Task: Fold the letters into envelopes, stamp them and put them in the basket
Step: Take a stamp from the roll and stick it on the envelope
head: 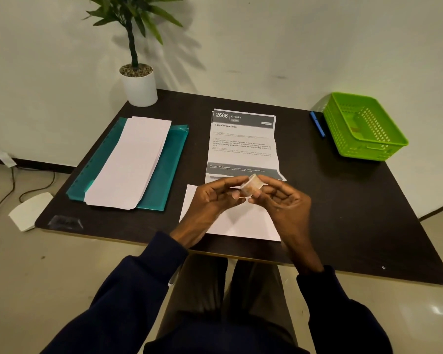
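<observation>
At left of the frame a stack of blank envelopes [131, 159] lies on a teal folder [169, 159], seemingly untouched; at centre a printed letter [241, 146] lies flat and unfolded on the bench [343, 213]; just below it the left hand [212, 198] and right hand [284, 200] both pinch a small pale roll [251, 186], probably stamps, above a white envelope [241, 223]; at upper right stands the green basket [380, 147]; stamping looks under way, with most folding and basketing left.

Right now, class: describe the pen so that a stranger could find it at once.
On the dark table, look to the green basket at the far right corner. The pen lies just left of it: slim and bright blue, unlike the flat white papers.
</observation>
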